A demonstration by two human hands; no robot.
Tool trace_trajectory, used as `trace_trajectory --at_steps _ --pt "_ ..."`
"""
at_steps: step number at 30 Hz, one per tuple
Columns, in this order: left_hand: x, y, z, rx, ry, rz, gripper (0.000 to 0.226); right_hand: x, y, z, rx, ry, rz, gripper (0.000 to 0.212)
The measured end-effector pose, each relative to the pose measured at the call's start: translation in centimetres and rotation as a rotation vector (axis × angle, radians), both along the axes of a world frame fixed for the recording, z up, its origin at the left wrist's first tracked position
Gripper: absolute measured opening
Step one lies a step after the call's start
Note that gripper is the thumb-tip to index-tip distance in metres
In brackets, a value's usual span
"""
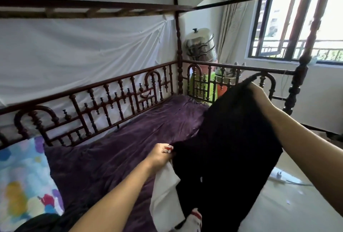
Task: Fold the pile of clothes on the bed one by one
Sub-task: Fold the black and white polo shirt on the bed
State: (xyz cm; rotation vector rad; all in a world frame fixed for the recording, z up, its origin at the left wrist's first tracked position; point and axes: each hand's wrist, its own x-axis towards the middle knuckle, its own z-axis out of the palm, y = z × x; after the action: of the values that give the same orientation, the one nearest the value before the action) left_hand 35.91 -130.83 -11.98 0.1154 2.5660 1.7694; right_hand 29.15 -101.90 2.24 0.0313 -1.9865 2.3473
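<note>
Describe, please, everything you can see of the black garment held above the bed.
The black garment is plain, soft-looking fabric, details lost in shadow. It hangs unfolded and slanted above the purple bedspread. The right hand grips its raised top edge; the left hand holds its lower left edge. A white cloth hangs beside it there.

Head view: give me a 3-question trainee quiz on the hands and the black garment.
1. True or false: the left hand and the right hand both grip the black garment.
2. Which hand holds its edge of the garment higher? A) left B) right
3. Fill in: the bedspread under the garment is ___ in colour.
Key: 1 true; 2 B; 3 purple.
</note>
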Motion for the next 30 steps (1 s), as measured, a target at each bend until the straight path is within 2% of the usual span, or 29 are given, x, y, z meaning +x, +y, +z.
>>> trace_trajectory --at_steps 1,2,4,5,6,8,12,13,14,16,17,18,20,21,23,25,27,30 --pt "0.0 -0.9 0.6 0.033 0.023 0.016 0.044 0.3 0.3 -1.0 0.124 -0.042 0.009 0.023" --pt "-0.1 -1.8 1.6 0.032 0.035 0.017 0.045 0.2 0.9 -2.5 0.340 -0.061 0.017 0.021" --pt "-0.3 -3.4 3.6 -0.022 0.043 -0.021 0.035 -0.4 2.3 -6.6 0.956 -0.014 0.038 0.019" --pt "-0.4 -3.9 4.6 -0.059 0.029 -0.048 0.028 -0.2 2.7 -8.3 1.211 -0.005 0.074 0.014" --pt "-0.3 -4.3 5.6 -0.102 0.008 -0.075 0.023 0.0 2.6 -9.8 1.383 -0.025 0.114 0.007" --pt "-0.2 -4.6 7.1 -0.184 -0.004 -0.101 0.018 0.4 2.1 -12.4 1.539 -0.074 0.142 0.017" --pt "0.5 -4.3 10.6 -0.242 0.084 -0.086 0.009 1.2 -1.1 -15.4 1.694 -0.085 0.165 0.029" --pt "0.6 -4.2 11.4 -0.255 0.109 -0.082 0.011 1.2 -2.2 -15.6 1.712 -0.064 0.201 0.038" --pt "0.7 -4.2 12.2 -0.283 0.134 -0.082 0.012 1.2 -3.3 -15.6 1.683 -0.037 0.271 0.055" --pt "0.9 -4.0 13.7 -0.348 0.188 -0.084 0.011 1.6 -6.6 -14.7 1.428 0.062 0.439 0.099" --pt "1.0 -3.9 14.4 -0.368 0.218 -0.084 0.011 1.9 -8.7 -14.3 1.272 0.145 0.502 0.103" --pt "1.1 -4.0 15.0 -0.378 0.248 -0.080 0.010 2.3 -10.8 -14.1 1.130 0.220 0.527 0.089" --pt "1.5 -4.8 16.1 -0.435 0.298 -0.057 0.013 2.6 -14.3 -13.9 0.934 0.278 0.406 0.024" --pt "1.6 -5.7 16.4 -0.526 0.318 -0.031 0.016 2.5 -15.2 -13.6 0.820 0.265 0.326 0.011" --pt "1.8 -8.9 16.2 -0.843 0.268 0.051 0.023 1.5 -15.2 -13.2 0.548 0.192 0.151 0.023" --pt "2.2 -12.5 14.8 -1.121 0.097 0.117 0.022 0.5 -13.7 -12.2 0.372 0.169 0.037 0.027" --pt "2.6 -15.2 12.3 -1.178 -0.060 0.125 0.020 -0.2 -12.4 -11.3 0.366 0.213 -0.020 0.029" --pt "3.0 -17.7 8.5 -1.075 -0.146 0.096 0.022 -1.0 -11.4 -10.3 0.411 0.275 -0.156 0.021"
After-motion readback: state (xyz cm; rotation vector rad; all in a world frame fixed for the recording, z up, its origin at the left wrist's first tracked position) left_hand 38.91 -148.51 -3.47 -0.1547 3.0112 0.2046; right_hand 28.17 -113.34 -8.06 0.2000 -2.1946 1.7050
